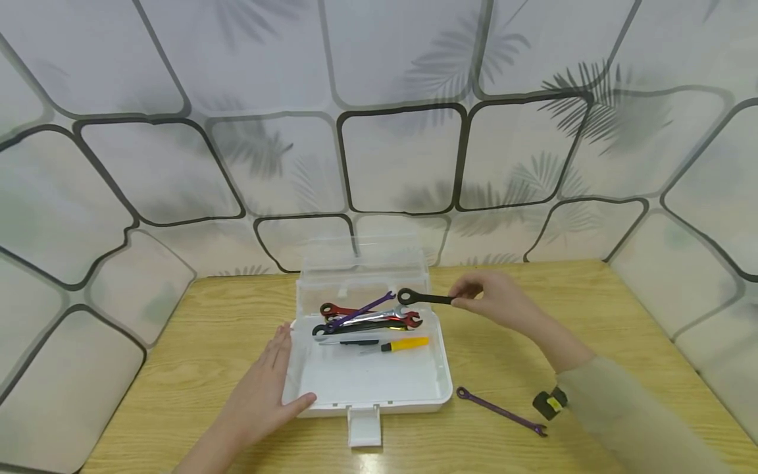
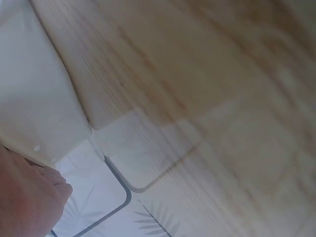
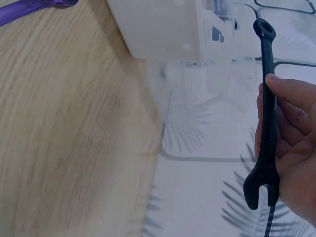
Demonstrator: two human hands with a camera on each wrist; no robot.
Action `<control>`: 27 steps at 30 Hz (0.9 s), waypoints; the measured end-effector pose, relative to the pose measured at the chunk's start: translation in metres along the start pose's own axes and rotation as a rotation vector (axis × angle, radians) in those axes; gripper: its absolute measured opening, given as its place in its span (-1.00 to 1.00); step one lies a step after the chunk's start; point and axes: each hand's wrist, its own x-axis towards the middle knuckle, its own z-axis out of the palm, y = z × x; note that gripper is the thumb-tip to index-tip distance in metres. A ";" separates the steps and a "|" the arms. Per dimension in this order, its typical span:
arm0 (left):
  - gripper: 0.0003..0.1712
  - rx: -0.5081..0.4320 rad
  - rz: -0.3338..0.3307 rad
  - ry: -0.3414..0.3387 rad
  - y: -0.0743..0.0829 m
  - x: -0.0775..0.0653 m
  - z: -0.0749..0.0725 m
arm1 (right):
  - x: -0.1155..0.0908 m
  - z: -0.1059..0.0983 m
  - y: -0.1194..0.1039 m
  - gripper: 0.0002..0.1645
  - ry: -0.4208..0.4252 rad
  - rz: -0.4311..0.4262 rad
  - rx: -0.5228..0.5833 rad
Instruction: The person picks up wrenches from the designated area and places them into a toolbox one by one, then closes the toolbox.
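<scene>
My right hand (image 1: 494,299) pinches a black ratcheting combination wrench (image 1: 429,299) above the right back of an open white toolbox (image 1: 408,407). In the right wrist view the wrench (image 3: 268,123) shows its ring end up and its open jaw down, between thumb and fingers. My left hand (image 1: 263,388) rests against the box's left side with fingers straight, its thumb at the front edge. Several wrenches lie piled toward the back of the box, among them a purple wrench (image 1: 362,312), a red one (image 1: 334,310) and a silver one (image 1: 379,316).
A yellow-handled tool (image 1: 408,343) and a thin dark tool (image 1: 361,342) lie in the box. Its clear lid (image 1: 364,266) stands raised behind. On the table, right of the box, are another purple wrench (image 1: 500,411) and a small black object (image 1: 547,403) near the right sleeve.
</scene>
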 end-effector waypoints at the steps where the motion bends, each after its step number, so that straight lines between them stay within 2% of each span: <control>1: 0.33 -0.001 -0.002 -0.005 0.000 0.000 0.000 | 0.003 0.001 -0.001 -0.94 0.000 -0.002 0.002; 12: 0.33 -0.007 -0.002 -0.007 -0.001 0.000 0.000 | 0.024 0.009 -0.020 -0.94 -0.016 -0.037 0.000; 20: 0.33 -0.011 -0.009 -0.013 0.000 0.001 0.000 | 0.041 0.020 -0.029 -0.92 -0.060 -0.056 0.012; 27: 0.33 -0.011 0.000 -0.005 0.000 0.000 0.000 | 0.052 0.031 -0.041 -0.93 -0.098 -0.075 0.068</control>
